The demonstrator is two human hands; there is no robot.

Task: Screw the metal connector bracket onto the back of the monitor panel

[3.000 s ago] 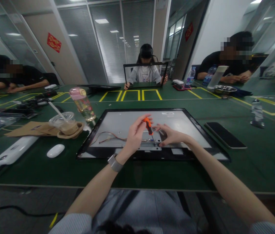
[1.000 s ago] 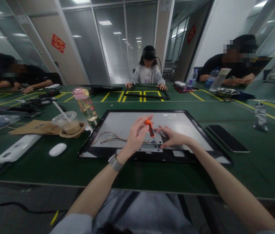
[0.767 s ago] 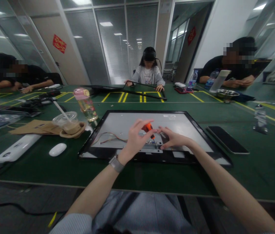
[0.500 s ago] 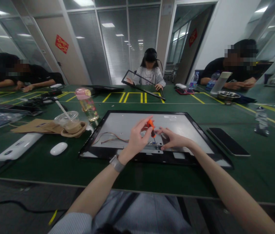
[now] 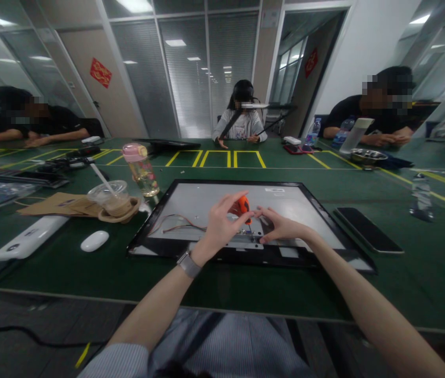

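My left hand (image 5: 222, 220), with a watch on its wrist, is closed around the orange and black handle of a screwdriver (image 5: 245, 203). The screwdriver points down, and its shaft reaches a small circuit board on a metal bracket (image 5: 241, 240) along the near edge of a flat display panel (image 5: 190, 197). Beside the shaft, my right hand (image 5: 281, 224) is curved with thumb and fingers apart. Its thumb tip rests at the bracket's right end, and its fingertips come close to the screwdriver. Thin cables (image 5: 180, 220) lie on the panel's left part.
A phone (image 5: 368, 229) lies right of the panel. On the left are a white mouse (image 5: 95, 241), a white power strip (image 5: 31, 236), a plastic cup (image 5: 110, 195) and a pink-lidded bottle (image 5: 141, 170). Across the green table, a person holds a black frame (image 5: 232, 124).
My left fingers have shifted on the screwdriver handle, with the thumb now further right. My right hand stays in place. The person opposite has raised and turned the black frame.
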